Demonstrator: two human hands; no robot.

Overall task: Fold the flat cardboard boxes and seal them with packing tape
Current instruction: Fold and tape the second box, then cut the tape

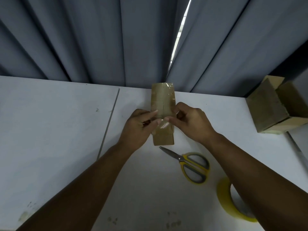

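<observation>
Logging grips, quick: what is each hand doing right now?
Left hand: grips the small cardboard box.
Right hand: pinches the same box.

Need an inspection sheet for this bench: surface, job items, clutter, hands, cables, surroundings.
Surface: white table, scuffed and stained.
Job's things: small box at centre, clear tape strip along its top; closed scissors nearer; yellow tape roll front right; open box far right.
Clutter: nothing seen.
Hands: left hand and right hand both grip the small box, thumbs on the tape strip.
Cables: nothing seen.
Surroundings: grey curtain behind, lit gap in it.
</observation>
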